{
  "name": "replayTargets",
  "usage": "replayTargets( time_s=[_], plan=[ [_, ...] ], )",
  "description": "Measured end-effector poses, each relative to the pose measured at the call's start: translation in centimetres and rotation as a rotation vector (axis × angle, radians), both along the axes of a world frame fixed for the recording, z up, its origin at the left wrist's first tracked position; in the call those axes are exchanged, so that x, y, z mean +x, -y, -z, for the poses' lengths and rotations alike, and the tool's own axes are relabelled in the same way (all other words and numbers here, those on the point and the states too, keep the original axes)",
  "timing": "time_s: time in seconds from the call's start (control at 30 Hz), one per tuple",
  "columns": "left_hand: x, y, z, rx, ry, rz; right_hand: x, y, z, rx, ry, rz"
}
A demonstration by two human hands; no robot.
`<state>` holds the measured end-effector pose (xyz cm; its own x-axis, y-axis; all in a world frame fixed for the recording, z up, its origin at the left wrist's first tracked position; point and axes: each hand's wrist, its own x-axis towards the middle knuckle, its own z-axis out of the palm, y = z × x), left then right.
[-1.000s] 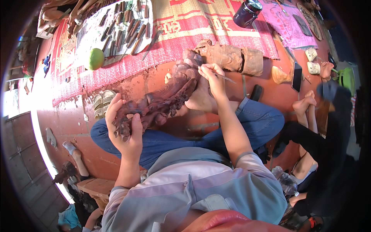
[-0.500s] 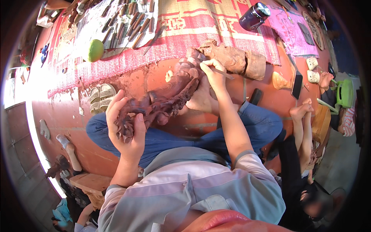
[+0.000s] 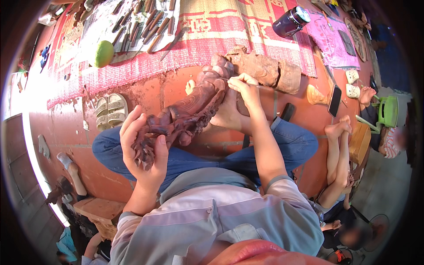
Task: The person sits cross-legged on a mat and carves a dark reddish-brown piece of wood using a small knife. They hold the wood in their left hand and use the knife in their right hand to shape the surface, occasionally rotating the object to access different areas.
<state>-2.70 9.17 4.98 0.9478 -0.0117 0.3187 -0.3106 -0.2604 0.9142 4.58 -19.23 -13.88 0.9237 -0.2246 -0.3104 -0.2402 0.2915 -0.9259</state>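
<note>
A dark reddish-brown wood carving [image 3: 187,112] with rounded lumps and curling, leafy ends lies slantwise across my lap. My left hand [image 3: 148,152] is wrapped round its near, frilly end. At the far end my right hand [image 3: 245,88] pinches a slim carving tool [image 3: 265,88], its tip against the carving near the rounded lumps and its thin handle pointing right. The cutting edge is too small to make out. One of my bare feet [image 3: 227,112] rests beside the carving, and the far end lies close to a rough wood block [image 3: 256,66].
Several wooden-handled carving tools [image 3: 152,28] lie on paper on a red patterned mat [image 3: 207,35], near a green round fruit [image 3: 102,54]. A dark flask [image 3: 289,22] stands at the back. Sandals [image 3: 111,110] sit left; a phone [image 3: 335,100] and other people's legs [image 3: 339,154] are right.
The carving's near end has tipped slightly toward me with my left hand. My right hand's tool now lies flatter, its handle reaching farther right. At lower right, another person has shifted.
</note>
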Motion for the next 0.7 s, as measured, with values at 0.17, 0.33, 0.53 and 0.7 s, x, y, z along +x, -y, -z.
replayTargets(
  time_s=[0.17, 0.33, 0.53, 0.7],
  plan=[
    [0.1, 0.0, 0.2, 0.005, 0.009, -0.006, 2.9, -0.7, 0.5, 0.042, 0.032, 0.009],
    [0.1, -0.3, 0.4, -0.011, 0.007, 0.002, 2.1, 0.2, 0.1, 0.011, -0.028, -0.071],
    [0.2, -0.3, 0.4, 0.011, 0.035, -0.001, 2.3, 1.3, -1.1, 0.046, -0.053, -0.048],
    [0.0, -0.2, 0.5, -0.003, 0.010, -0.004, 1.5, 0.3, 0.6, -0.189, 0.073, -0.104]
  ],
)
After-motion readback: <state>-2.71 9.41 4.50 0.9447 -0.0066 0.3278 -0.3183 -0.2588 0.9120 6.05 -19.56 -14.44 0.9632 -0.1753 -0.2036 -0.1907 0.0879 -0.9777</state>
